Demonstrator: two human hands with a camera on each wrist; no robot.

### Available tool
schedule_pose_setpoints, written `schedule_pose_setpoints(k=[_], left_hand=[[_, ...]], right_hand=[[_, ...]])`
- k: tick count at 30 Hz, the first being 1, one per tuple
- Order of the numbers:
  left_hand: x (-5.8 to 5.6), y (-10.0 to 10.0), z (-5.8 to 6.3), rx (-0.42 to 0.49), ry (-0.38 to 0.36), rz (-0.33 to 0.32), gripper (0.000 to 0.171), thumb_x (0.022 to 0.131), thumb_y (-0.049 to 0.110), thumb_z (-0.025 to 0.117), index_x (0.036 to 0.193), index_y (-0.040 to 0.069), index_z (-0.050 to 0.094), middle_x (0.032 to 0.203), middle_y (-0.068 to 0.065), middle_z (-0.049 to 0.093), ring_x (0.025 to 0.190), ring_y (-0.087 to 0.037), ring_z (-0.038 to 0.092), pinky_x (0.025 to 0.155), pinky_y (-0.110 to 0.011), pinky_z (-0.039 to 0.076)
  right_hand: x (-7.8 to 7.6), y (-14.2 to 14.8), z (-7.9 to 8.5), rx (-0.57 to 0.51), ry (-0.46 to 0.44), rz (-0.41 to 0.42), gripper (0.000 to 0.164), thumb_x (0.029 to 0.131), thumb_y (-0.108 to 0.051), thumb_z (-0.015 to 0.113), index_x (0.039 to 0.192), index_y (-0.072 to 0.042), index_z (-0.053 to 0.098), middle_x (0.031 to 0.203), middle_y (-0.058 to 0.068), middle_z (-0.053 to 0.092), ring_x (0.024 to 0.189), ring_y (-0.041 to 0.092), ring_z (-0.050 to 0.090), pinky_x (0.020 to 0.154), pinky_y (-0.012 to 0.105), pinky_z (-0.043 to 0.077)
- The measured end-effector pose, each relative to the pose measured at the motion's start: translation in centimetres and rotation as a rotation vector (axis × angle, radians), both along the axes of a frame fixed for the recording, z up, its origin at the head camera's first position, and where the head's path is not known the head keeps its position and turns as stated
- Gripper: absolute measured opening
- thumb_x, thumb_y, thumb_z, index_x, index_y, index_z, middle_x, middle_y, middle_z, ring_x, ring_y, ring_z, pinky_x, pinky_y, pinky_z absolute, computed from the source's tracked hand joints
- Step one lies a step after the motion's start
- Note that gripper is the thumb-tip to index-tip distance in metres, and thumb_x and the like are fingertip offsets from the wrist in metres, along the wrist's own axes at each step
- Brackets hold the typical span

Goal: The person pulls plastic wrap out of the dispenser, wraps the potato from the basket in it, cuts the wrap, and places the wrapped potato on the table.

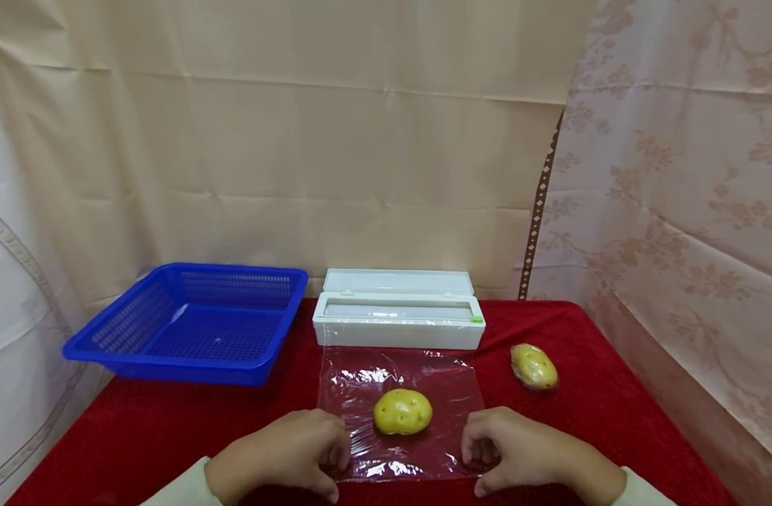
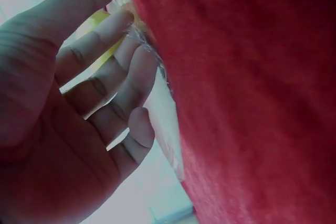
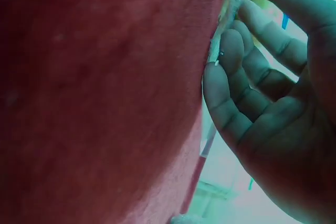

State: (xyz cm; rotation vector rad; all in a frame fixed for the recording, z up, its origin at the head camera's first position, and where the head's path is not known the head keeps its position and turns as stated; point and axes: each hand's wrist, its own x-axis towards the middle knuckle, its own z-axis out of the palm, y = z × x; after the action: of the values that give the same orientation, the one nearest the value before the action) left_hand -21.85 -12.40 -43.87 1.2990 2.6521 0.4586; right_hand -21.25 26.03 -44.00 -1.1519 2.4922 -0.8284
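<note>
A yellow potato (image 1: 402, 412) lies on a sheet of clear plastic wrap (image 1: 417, 369), which runs toward me from a white wrap dispenser (image 1: 398, 334). My left hand (image 1: 297, 446) is at the sheet's left edge, its thumb apart from the loosely bent fingers. In the left wrist view, the fingertips (image 2: 143, 69) are right at the film's edge. On the opposite side, my right hand (image 1: 518, 446) is at the sheet's right edge, thumb also spread from the bent fingers. Its fingertips (image 3: 231, 48) meet the film's edge in the right wrist view.
The dispenser's lid (image 1: 398, 281) stands raised at the back. A blue plastic basket (image 1: 196, 369) sits at the left, and a second potato (image 1: 534, 367) covered in film lies at the right. Red cloth (image 1: 613, 407) covers the table; curtains (image 1: 360, 140) hang behind and beside it.
</note>
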Motion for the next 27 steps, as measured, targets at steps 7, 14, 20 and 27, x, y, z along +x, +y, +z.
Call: schedule_pose_setpoints(k=[7,14,20,27], left_hand=[[0.1,-0.5,-0.1,0.027,-0.014,-0.015,0.020,0.073,0.032,0.093,0.083,0.031,0.076,0.078,0.025,0.059,0.068,0.010,0.053,0.060,-0.011,0.042],[0.1,-0.9,-0.2,0.035,0.010,-0.050,0.016,0.078,0.022,0.088,0.085,0.030,0.076,0.079,0.025,0.061,0.066,0.014,0.052,0.058,-0.007,0.041],[0.0,-1.1,0.0,0.035,0.002,-0.060,0.015,0.084,0.017,0.083,0.087,0.030,0.076,0.080,0.027,0.062,0.067,0.013,0.053,0.060,-0.010,0.043],[0.1,-1.5,0.9,0.046,0.038,-0.034,0.014,0.087,0.017,0.080,0.089,0.030,0.077,0.082,0.028,0.065,0.070,0.013,0.054,0.063,-0.011,0.046]], right_hand=[[0.1,0.5,-0.4,0.005,-0.070,0.013,0.015,0.086,-0.028,0.085,0.092,-0.029,0.071,0.088,-0.016,0.063,0.076,-0.004,0.059,0.065,0.020,0.054],[0.2,0.6,-0.5,-0.011,-0.040,0.036,0.010,0.091,-0.022,0.081,0.091,-0.029,0.073,0.088,-0.019,0.063,0.076,-0.006,0.058,0.065,0.019,0.054],[0.4,0.7,-0.3,-0.028,0.022,0.049,0.011,0.094,-0.022,0.077,0.092,-0.031,0.073,0.088,-0.020,0.064,0.078,-0.007,0.056,0.066,0.019,0.053],[0.4,1.0,0.3,-0.020,-0.054,0.006,0.007,0.096,-0.027,0.074,0.095,-0.033,0.072,0.090,-0.020,0.065,0.080,-0.004,0.059,0.069,0.020,0.054]])
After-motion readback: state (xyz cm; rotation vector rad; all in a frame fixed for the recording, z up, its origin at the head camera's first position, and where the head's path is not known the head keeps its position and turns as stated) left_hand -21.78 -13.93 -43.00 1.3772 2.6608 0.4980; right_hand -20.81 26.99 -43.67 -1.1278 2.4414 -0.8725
